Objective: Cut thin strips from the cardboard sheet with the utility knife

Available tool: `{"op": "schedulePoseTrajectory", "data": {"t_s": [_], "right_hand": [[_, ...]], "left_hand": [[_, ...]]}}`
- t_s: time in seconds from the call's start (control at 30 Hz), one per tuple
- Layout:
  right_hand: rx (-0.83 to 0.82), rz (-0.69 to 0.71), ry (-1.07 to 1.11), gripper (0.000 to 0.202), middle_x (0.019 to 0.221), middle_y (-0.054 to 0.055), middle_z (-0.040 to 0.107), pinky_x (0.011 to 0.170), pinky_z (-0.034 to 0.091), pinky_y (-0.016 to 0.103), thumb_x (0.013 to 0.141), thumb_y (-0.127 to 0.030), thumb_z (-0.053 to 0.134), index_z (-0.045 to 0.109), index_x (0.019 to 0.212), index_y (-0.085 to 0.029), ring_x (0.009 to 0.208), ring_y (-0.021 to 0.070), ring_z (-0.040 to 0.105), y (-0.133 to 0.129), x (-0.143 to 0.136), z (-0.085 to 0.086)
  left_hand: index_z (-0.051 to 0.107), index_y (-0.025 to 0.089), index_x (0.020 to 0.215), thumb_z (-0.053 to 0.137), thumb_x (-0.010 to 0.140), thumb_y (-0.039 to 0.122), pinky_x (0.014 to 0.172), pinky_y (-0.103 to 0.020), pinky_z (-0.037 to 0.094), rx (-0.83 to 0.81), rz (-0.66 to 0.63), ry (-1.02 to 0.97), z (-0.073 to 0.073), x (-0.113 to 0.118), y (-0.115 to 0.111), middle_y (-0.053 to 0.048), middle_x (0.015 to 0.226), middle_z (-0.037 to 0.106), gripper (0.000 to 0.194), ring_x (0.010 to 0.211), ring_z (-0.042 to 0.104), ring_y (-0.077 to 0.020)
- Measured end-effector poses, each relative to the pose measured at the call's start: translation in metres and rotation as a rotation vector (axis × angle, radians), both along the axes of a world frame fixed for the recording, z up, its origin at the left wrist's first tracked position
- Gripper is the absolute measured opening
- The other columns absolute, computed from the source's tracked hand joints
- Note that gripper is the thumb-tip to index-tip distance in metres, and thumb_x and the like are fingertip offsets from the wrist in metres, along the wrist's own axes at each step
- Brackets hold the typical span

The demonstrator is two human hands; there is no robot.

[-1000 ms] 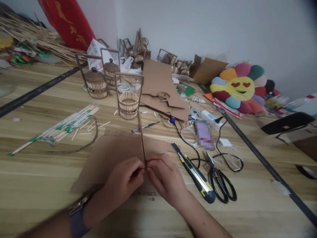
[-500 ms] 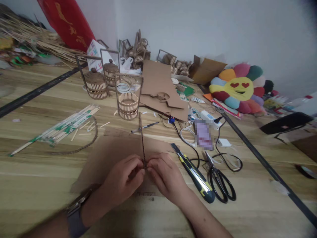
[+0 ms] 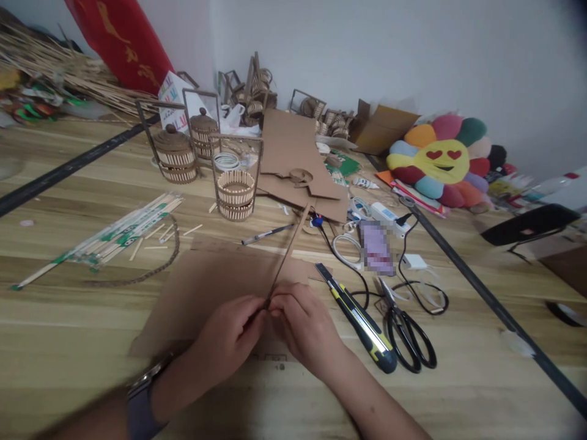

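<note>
A thin cardboard strip (image 3: 290, 249) slants up and to the right from my fingertips. My left hand (image 3: 236, 333) pinches its near end, and my right hand (image 3: 302, 327) pinches it right beside, the fingertips of both hands almost touching. Beneath them a flat cardboard sheet (image 3: 183, 305) lies on the table. To the right of my right hand are a yellow and black utility knife (image 3: 358, 318) and black-handled scissors (image 3: 406, 333). Beyond the hands stands a small stick-walled bucket (image 3: 235, 194) with a tall handle, and a pen (image 3: 267, 234) lies in front of it.
Packs of thin wooden sticks (image 3: 123, 232) and a curved braided strip (image 3: 172, 260) lie at left. Two lidded buckets (image 3: 174, 156) stand behind. Cut cardboard (image 3: 291, 143), a phone (image 3: 376, 247), cables, a power strip (image 3: 389, 219) and a flower cushion (image 3: 443, 162) fill the back and right.
The strip's far end has swung to the right, from nearly upright in view to a slant, and its flat side now shows. Both hands stay pinched at the near end in almost the same place.
</note>
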State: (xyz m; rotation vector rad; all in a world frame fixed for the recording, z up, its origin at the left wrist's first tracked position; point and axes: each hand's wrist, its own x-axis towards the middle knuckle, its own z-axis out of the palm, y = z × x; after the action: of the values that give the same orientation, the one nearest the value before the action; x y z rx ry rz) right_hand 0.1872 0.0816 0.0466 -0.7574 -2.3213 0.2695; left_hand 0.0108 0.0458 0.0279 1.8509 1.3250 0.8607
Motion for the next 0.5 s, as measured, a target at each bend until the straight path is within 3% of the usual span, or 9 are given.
{"op": "schedulePoseTrajectory", "data": {"t_s": [0.33, 0.5], "right_hand": [[-0.228, 0.035, 0.065, 0.015, 0.091, 0.007, 0.065, 0.075, 0.051, 0.033, 0.094, -0.012, 0.043, 0.055, 0.090, -0.021, 0.087, 0.0196, 0.061, 0.0047, 0.0045, 0.0071], [-0.168, 0.028, 0.026, 0.014, 0.092, 0.007, 0.066, 0.077, 0.049, 0.034, 0.093, -0.011, 0.045, 0.055, 0.091, -0.020, 0.087, 0.0199, 0.060, 0.0032, 0.0029, 0.0037]], "left_hand": [[0.054, 0.020, 0.072, 0.039, 0.096, 0.031, 0.061, -0.024, 0.039, 0.003, -0.046, -0.005, 0.0016, -0.0031, 0.0039, -0.002, 0.070, 0.061, 0.031, 0.066, 0.057, -0.0170], [0.057, 0.019, 0.081, 0.041, 0.095, 0.037, 0.064, -0.026, 0.039, -0.113, -0.019, -0.044, 0.0033, -0.0001, 0.0034, -0.003, 0.079, 0.065, 0.028, 0.072, 0.059, -0.0182]]}}
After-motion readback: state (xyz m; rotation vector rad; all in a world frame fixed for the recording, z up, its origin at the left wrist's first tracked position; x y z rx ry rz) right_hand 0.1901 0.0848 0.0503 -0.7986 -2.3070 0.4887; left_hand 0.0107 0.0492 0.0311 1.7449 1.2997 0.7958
